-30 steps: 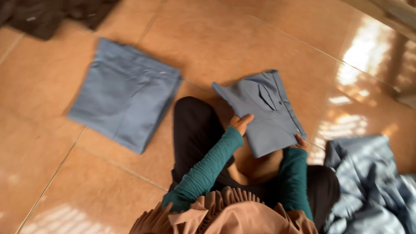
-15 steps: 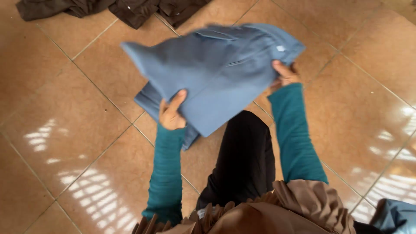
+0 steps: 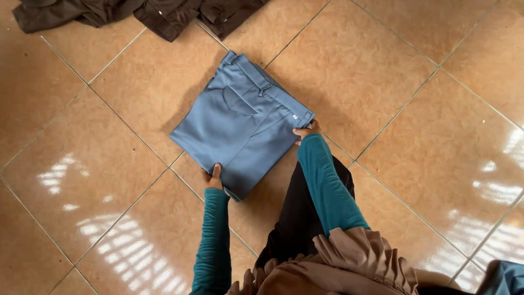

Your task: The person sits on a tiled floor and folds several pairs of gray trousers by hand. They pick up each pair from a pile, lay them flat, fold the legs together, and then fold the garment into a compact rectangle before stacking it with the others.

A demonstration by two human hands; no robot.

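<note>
Folded blue trousers (image 3: 240,123) lying long-axis 11-to-5 o'clock, near corners pinched by left hand (image 3: 214,176) and right hand (image 3: 305,131).

The person wears long teal sleeves that reach the left hand (image 3: 214,177) and right hand (image 3: 305,131). The trousers are black. A brown ruffled cloth hangs in front
</note>
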